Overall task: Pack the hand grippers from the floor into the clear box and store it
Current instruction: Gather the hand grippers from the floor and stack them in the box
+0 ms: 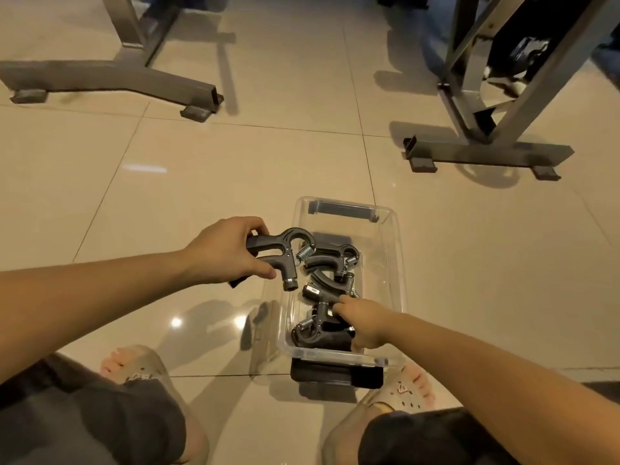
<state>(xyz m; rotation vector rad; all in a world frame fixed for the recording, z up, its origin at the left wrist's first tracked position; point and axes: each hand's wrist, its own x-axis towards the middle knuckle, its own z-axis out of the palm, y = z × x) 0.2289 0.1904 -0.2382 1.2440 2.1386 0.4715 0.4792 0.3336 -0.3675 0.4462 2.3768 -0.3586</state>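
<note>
The clear box [391, 250] is sitting open on the tiled floor [201, 182], its near end lying between the person's sandalled feet. The left hand [228, 251] is hovering just outside the box's left wall, with fingers and thumb curling tightly round both handles of a dark hand gripper [280, 251]. That gripper's spring end is hanging over the left rim. The right hand [364, 322] is reaching into the near end of the box. Its fingers are drawn in narrow and are gripping the handles of a second hand gripper [318, 325] resting on the box bottom. A third hand gripper [330, 255] is lying toward the far end of the box, with more dark handles tangling between the two, too overlapped to count. A black latch [335, 375] is folding outward from the near wall. Beyond the far end, two metal frame bases [110, 77] are standing well apart from the box.
</note>
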